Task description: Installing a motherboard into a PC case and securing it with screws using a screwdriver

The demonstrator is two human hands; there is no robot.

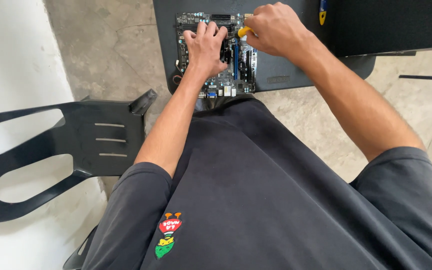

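My left hand [205, 49] lies flat, fingers spread, pressing on the motherboard [216, 52] that sits on the black tabletop [286, 67]; my right hand [275, 29] is closed around a yellow-handled tool [244, 31] at the board's upper right. In my judgement, a slip of the tool tip could scratch the circuitry or bend the slots if my left hand lets the board shift. The board's near edge lies close to the table's front edge, with 1 black plastic chair [61, 150] crowding my left elbow and open tabletop only to the right.
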